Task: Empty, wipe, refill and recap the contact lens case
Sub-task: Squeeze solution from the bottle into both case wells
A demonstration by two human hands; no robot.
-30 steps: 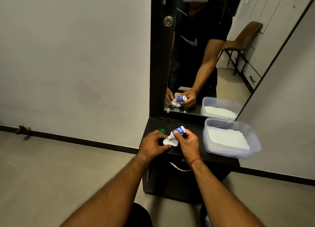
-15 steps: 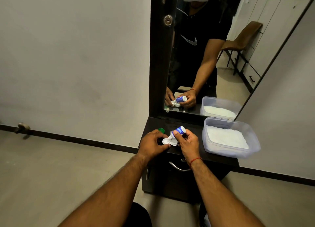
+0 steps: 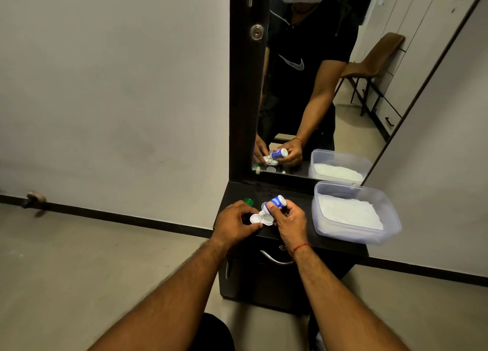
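Now the uncapped white contact lens case (image 3: 260, 219) sits near the front of the dark desk (image 3: 293, 192), its left edge held in the curled fingers of the left hand (image 3: 233, 222). The right hand (image 3: 290, 220) grips a small blue-and-white solution bottle (image 3: 274, 204), tilted nozzle-down over the case's left well. A green cap (image 3: 248, 201) lies just behind the left hand, and a clear plastic tub (image 3: 352, 236) of white tissue stands to the right

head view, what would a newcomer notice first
At the centre, the right hand tips a blue-and-white bottle nozzle-down over the open white lens case, which the left hand holds. A clear tub of white material sits to their right, and the mirror behind reflects both.
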